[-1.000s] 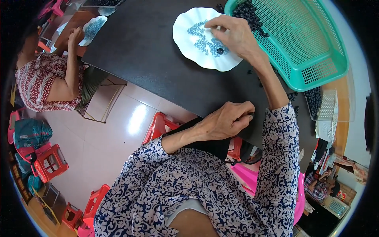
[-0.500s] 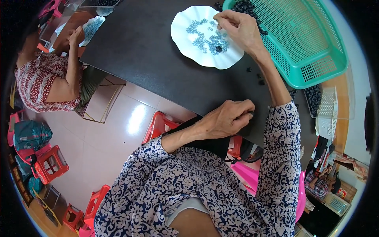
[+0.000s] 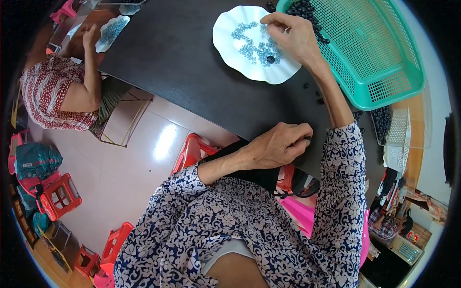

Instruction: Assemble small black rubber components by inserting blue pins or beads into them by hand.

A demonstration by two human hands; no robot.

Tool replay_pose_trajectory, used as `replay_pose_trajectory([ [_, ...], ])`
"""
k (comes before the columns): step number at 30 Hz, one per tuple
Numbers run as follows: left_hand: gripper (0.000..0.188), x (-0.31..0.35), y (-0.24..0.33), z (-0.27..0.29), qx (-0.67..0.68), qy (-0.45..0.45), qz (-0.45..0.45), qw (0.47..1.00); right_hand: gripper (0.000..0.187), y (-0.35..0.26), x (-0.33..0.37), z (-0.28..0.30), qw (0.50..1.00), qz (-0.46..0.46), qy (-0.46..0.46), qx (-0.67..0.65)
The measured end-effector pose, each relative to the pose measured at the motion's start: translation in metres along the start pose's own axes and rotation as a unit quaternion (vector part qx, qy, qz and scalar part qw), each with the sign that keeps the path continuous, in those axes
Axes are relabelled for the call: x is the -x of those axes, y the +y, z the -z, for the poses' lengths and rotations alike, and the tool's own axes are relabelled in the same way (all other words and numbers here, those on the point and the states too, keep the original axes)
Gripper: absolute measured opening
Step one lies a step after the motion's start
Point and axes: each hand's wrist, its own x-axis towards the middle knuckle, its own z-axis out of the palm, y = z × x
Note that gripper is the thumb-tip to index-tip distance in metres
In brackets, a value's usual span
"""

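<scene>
While one plate (image 3: 228, 45) is reached over by the right hand (image 3: 295, 41), grip unclear, beside one green basket (image 3: 374, 60), one dark piece (image 3: 308, 138) is pinched by the left hand (image 3: 276, 148).

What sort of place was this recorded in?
Probably a small-parts workroom: a white scalloped plate bears clear bluish pieces, a green plastic mesh basket holds small black parts, and a person in a red-and-white patterned top sits nearby.

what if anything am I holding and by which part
Left grip: seemingly a small black piece, pinched between thumb and forefinger, exact part hidden. Right grip, over the white plate: cannot tell.
</scene>
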Motion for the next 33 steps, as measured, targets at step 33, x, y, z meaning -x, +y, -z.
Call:
replay_pose_trajectory([
  [33,0.014,0.017,-0.003,-0.009,-0.028,0.006,-0.042,0.999,0.018,-0.014,0.019,-0.006,0.996,0.084,-0.024,0.027],
])
